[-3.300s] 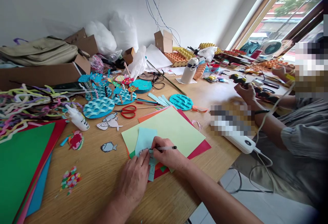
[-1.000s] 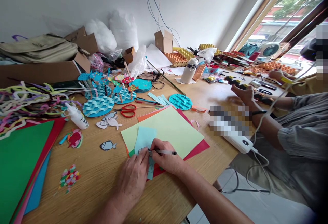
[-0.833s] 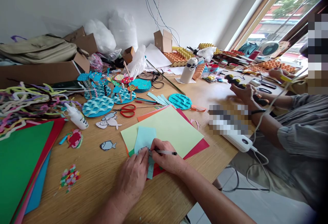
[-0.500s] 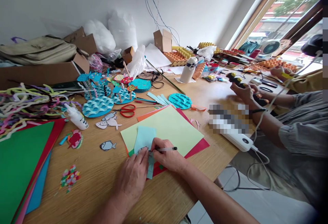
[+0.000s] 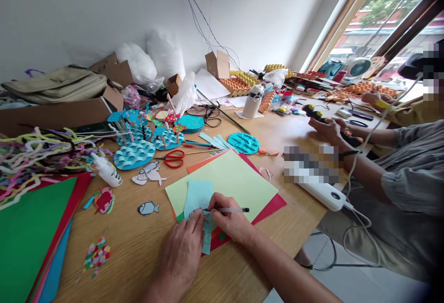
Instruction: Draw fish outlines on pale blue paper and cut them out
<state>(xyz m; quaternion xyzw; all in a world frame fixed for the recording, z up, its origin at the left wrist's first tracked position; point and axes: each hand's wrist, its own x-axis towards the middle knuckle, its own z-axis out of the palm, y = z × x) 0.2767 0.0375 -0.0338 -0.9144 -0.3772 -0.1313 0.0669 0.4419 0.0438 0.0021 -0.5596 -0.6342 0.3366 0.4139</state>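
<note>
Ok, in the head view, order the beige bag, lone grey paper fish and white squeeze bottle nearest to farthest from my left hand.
1. Grey paper fish, ahead and left of your left hand
2. White squeeze bottle, farther left
3. Beige bag, far back left

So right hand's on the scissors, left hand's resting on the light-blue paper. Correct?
Not the scissors: the head view shows the right hand holding a pen. The left hand is resting on the light-blue paper.

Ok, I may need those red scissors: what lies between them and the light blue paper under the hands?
In the head view, a strip of wooden table, then the pale green sheet beneath the light blue paper.
</note>
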